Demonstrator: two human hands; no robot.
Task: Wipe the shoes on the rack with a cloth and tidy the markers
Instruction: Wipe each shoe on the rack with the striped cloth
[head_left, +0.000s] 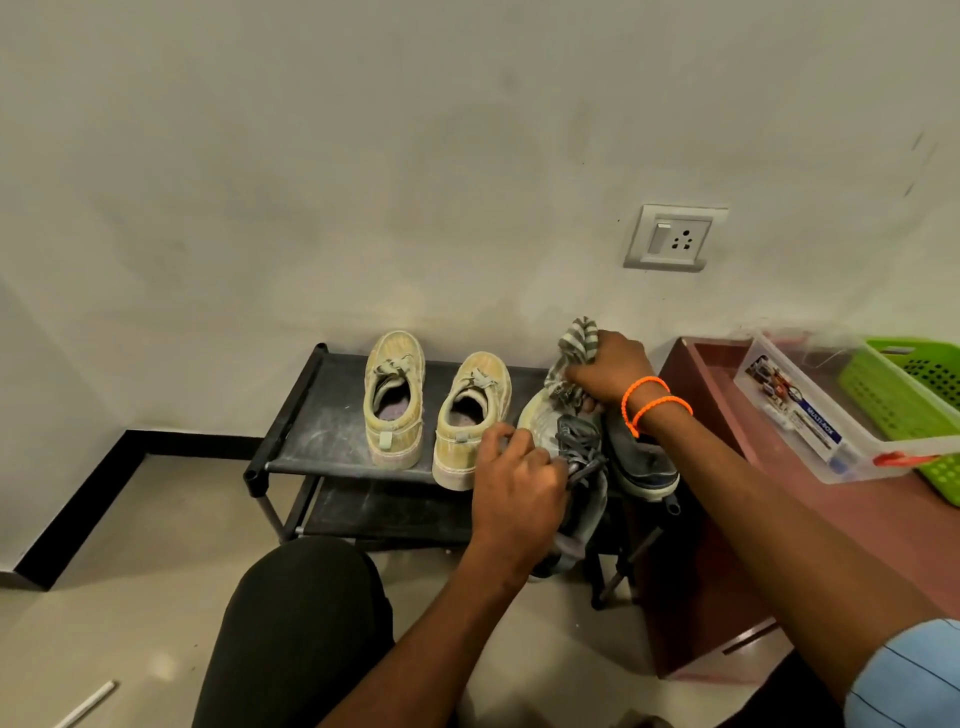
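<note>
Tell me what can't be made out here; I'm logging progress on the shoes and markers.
- Markers: none identifiable in the head view; the clear box contents are blurred.
- Grey shoe: the left hand and right hand with the striped cloth cover much of it.
- Green basket: cut off by the right edge.

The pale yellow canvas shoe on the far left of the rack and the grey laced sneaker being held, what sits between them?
In the head view, the second pale yellow canvas shoe stands there.

striped grey cloth (576, 343), yellow shoes (393, 400), green basket (883, 395)
</note>
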